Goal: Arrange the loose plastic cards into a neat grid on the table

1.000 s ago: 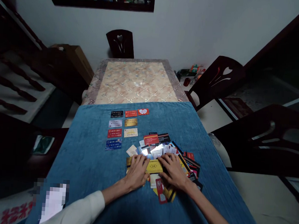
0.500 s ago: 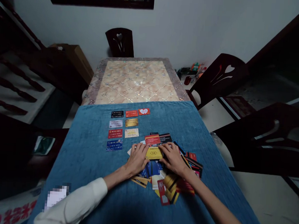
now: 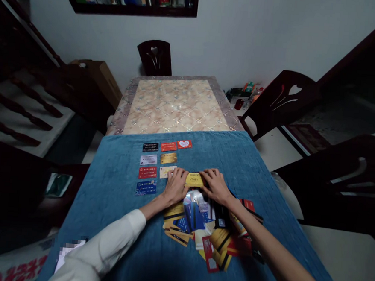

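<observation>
My left hand [image 3: 175,186] and my right hand [image 3: 216,187] grip a yellow card [image 3: 194,180] from its two sides, fingers bent around its ends. A dark edge shows along its far side; whether more cards lie under it I cannot tell. Nearer to me, a loose pile of plastic cards [image 3: 195,216] spreads in blue, gold, red, white and black, partly beneath my right forearm. To the left, laid-out cards form two columns: a black card [image 3: 150,147], a silver card [image 3: 148,159], a red card [image 3: 147,172] and a blue card [image 3: 146,187] make up one. My left fingers overlap a cream card [image 3: 166,172].
A blue cloth [image 3: 112,212] covers the near part of the table, with a patterned tabletop [image 3: 177,105] beyond. A heart-marked card [image 3: 184,144] lies at the top of the layout. Dark wooden chairs [image 3: 283,98] stand around. A blurred-out object [image 3: 69,252] lies near my left sleeve.
Both hands have moved away from me with the yellow card, uncovering more of the pile. The red and dark cards seen just beyond my hands no longer show there. The view has shifted slightly.
</observation>
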`<state>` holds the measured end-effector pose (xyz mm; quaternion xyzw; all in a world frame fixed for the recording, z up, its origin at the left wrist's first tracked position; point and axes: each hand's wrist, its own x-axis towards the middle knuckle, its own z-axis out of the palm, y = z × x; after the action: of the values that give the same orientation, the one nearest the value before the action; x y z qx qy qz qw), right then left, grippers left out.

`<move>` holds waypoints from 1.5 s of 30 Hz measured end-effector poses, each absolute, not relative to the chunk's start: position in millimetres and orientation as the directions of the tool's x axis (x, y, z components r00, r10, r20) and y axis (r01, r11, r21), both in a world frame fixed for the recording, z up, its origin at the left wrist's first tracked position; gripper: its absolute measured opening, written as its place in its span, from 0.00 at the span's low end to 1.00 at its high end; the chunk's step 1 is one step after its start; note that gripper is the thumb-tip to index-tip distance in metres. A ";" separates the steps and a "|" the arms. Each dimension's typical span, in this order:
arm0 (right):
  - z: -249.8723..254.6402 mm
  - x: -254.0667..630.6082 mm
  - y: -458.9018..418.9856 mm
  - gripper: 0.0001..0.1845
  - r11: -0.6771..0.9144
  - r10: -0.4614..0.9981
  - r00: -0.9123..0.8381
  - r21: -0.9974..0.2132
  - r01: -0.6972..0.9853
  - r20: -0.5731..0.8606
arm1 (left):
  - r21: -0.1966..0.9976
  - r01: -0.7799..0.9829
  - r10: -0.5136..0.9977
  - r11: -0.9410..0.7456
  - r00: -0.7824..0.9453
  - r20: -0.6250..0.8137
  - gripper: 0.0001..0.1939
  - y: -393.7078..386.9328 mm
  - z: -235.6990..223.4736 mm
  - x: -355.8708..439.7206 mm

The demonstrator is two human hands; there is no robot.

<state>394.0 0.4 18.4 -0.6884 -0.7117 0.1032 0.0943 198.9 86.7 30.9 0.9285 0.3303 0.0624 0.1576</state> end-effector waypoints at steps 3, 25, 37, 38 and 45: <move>21.0 398.4 15.8 0.29 0.019 0.999 -0.030 -0.262 0.965 -0.038 | 0.321 0.598 0.641 -0.734 0.767 0.037 0.22 99.6 27.6 205.1; 13.3 418.6 115.7 0.28 -0.007 0.991 -0.018 -0.189 0.982 -0.131 | 0.279 0.701 0.734 -0.656 0.679 0.020 0.17 177.1 17.0 231.0; 4.6 423.4 146.9 0.32 -0.033 0.978 -0.005 -0.181 0.983 -0.206 | 0.248 0.742 0.759 -0.623 0.649 -0.037 0.18 197.7 12.7 241.8; 3.8 423.9 148.1 0.32 -0.032 0.978 -0.007 -0.185 0.982 -0.209 | 0.249 0.744 0.760 -0.621 0.649 -0.043 0.17 198.5 11.7 242.2; -1.7 426.2 154.0 0.32 -0.034 0.976 -0.008 -0.188 0.981 -0.217 | 0.221 0.737 0.747 -0.639 0.663 -0.052 0.15 201.2 7.4 242.6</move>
<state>426.2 154.0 -1.7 -0.7043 -0.6948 0.1451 -0.0094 242.6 201.2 7.4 0.9049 0.4100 0.0219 0.1120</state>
